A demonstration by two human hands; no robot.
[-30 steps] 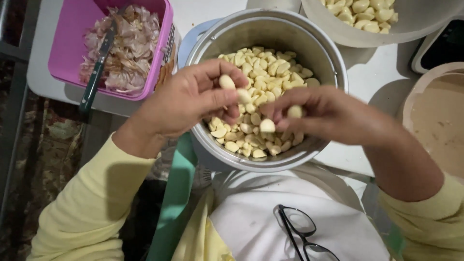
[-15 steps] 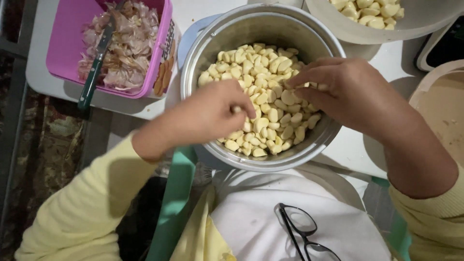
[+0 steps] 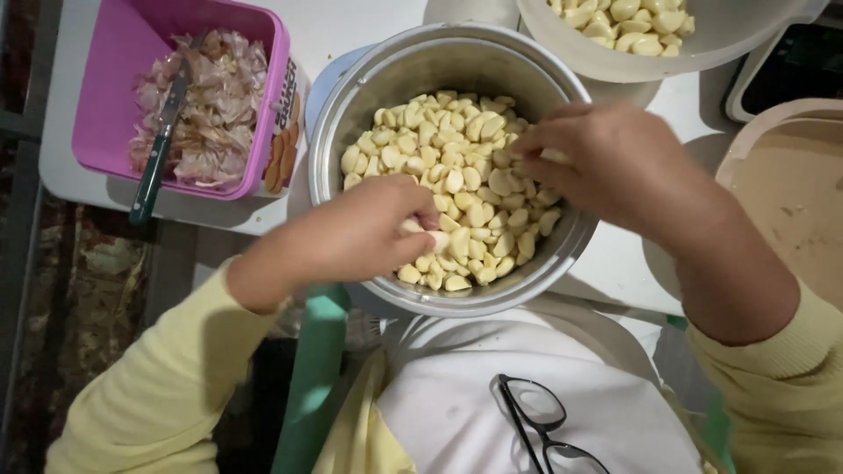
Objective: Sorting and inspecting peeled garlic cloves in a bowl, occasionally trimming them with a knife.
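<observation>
both hands now lower in the metal pot, left fingers pinched on a garlic clove, right fingers curled among cloves

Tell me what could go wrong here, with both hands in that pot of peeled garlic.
The metal pot looks to sit close to the table's near edge, part of its rim possibly past it; with the left hand and right hand pressing on the cloves, it might tip toward the lap. The glasses hanging at the chest could swing into the pot. The knife lies in the pink tub of skins, its blade half buried; a blind reach there could cut.
</observation>
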